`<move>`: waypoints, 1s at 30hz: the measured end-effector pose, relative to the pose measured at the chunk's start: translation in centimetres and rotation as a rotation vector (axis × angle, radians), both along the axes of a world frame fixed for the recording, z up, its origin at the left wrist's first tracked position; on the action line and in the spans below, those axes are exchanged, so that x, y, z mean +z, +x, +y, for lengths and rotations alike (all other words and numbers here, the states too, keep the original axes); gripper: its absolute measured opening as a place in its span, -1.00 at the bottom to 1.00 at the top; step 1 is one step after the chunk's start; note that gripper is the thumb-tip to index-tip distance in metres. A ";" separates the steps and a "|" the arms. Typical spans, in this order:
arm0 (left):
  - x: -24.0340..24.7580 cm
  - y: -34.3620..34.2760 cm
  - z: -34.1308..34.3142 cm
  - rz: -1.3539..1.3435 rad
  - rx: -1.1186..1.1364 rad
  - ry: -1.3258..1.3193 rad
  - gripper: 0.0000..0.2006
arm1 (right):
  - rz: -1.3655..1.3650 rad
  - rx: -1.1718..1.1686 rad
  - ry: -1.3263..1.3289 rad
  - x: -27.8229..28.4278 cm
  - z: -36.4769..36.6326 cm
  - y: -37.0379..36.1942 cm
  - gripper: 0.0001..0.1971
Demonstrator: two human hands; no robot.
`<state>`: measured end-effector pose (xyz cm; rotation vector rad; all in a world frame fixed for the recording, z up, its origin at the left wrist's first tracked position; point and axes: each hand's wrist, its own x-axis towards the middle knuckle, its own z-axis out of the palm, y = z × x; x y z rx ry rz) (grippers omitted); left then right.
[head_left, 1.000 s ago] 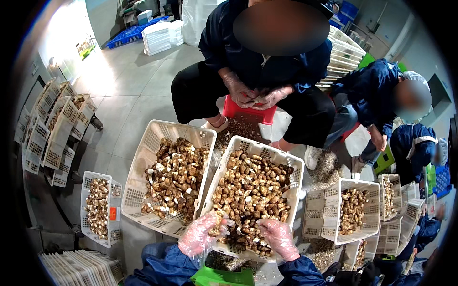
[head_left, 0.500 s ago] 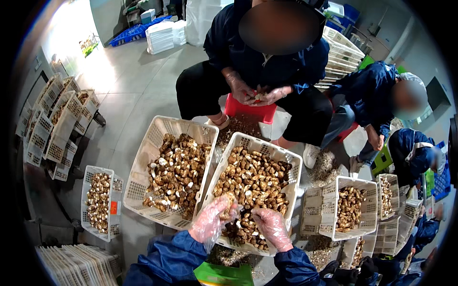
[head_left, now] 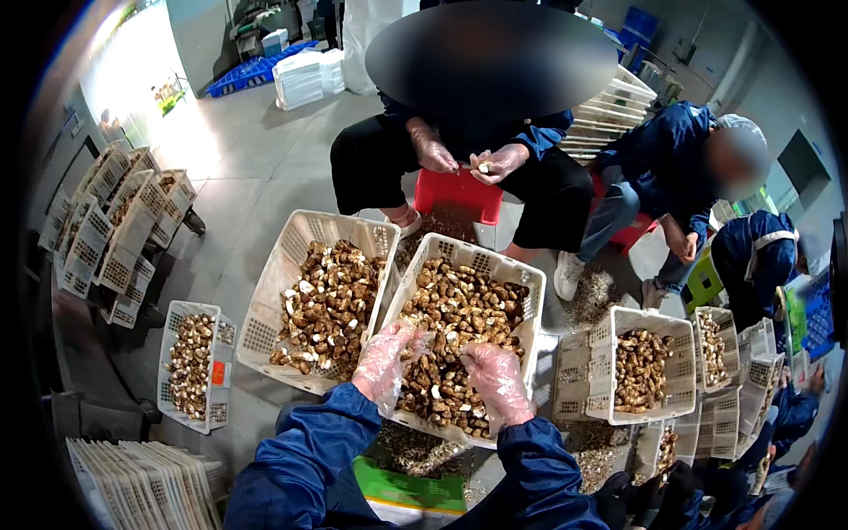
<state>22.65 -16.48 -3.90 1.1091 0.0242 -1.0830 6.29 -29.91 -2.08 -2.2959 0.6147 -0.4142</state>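
Observation:
Both my hands wear clear plastic gloves and hover over a white perforated basket (head_left: 535,322) heaped with brown-capped mushrooms (head_left: 459,305). My left hand (head_left: 389,358), near the basket's left side, is closed around what looks like a mushroom, mostly hidden by the fingers. To its right, my right hand (head_left: 497,380) has its fingertips pinched together; anything between them is too small to make out. A second white basket (head_left: 265,300) of mushrooms stands against the first on the left.
Opposite, a co-worker on a red stool (head_left: 459,194) holds a mushroom in gloved hands. More mushroom baskets stand at right (head_left: 685,371) and left (head_left: 221,389). Stacked white crates (head_left: 146,486) fill the lower left. Trimmings (head_left: 424,450) litter the floor by a green stool (head_left: 411,486).
The view has shifted slightly. My hands stay over the same basket, the fingers still closed. The co-worker opposite has moved their hands apart, showing a pale mushroom in one.

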 end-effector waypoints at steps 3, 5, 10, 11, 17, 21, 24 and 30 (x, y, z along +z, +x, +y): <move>0.7 -0.4 2.2 -0.075 -0.099 -0.020 -0.81 | -0.040 -0.075 -0.021 0.4 -0.5 -1.0 -0.93; 2.0 -1.0 3.9 -0.077 -0.165 0.042 -0.78 | -0.156 -0.120 0.098 1.6 -0.2 -1.9 -0.93; 3.1 -0.1 6.0 -0.153 -0.206 0.045 -0.78 | -0.357 -0.178 0.225 1.7 0.5 -3.2 -0.92; 4.6 -0.7 5.5 -0.069 -0.209 0.049 -0.79 | -0.382 -0.187 0.292 0.6 -0.1 -3.7 -0.92; 6.8 -1.4 3.9 -0.010 -0.274 0.048 -0.67 | -0.392 -0.267 0.857 0.8 0.1 -3.8 -0.86; 1.3 0.2 2.5 0.062 -0.371 -0.049 -0.62 | -0.411 -0.258 0.904 -1.7 -1.3 -2.5 -0.81; 2.6 -1.3 1.2 0.123 -0.388 0.036 -0.51 | -0.316 -0.384 0.946 -1.0 -0.9 -2.6 -0.79; 0.8 -1.6 4.1 0.201 -0.541 0.121 -0.58 | -0.152 -0.159 0.822 -0.4 3.4 -0.6 -0.83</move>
